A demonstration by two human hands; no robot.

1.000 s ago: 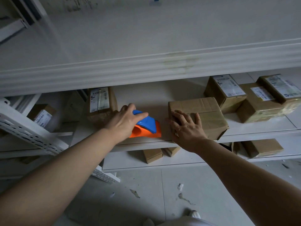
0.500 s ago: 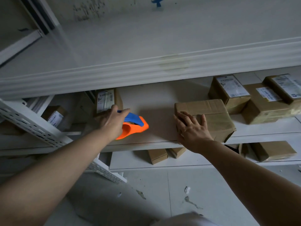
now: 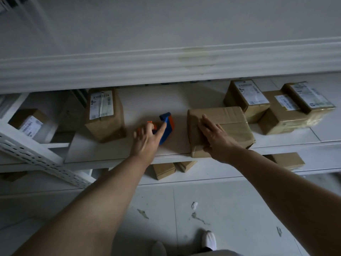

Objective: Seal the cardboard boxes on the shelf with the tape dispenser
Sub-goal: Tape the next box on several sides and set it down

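A blue and orange tape dispenser (image 3: 167,126) rests on the white shelf (image 3: 114,159), just left of a brown cardboard box (image 3: 232,119). My left hand (image 3: 147,139) is blurred, fingers spread. Its index finger lies along the blue part and the other fingers cover the orange part, with no closed grip to be seen. My right hand (image 3: 215,137) lies flat on the box's top near its left front corner, thumb at the front edge. Clear tape runs across the box's top.
A labelled box (image 3: 105,115) stands left of the dispenser. Three labelled boxes (image 3: 280,106) crowd the shelf's right end. The upper shelf's front lip (image 3: 166,69) overhangs the work area. More boxes (image 3: 164,170) sit on the lower shelf, and a perforated rack post (image 3: 36,154) slants at the left.
My left hand swung the dispenser left, then back right beside the box, and its fingers have spread from their grip. My right hand stays on the box.
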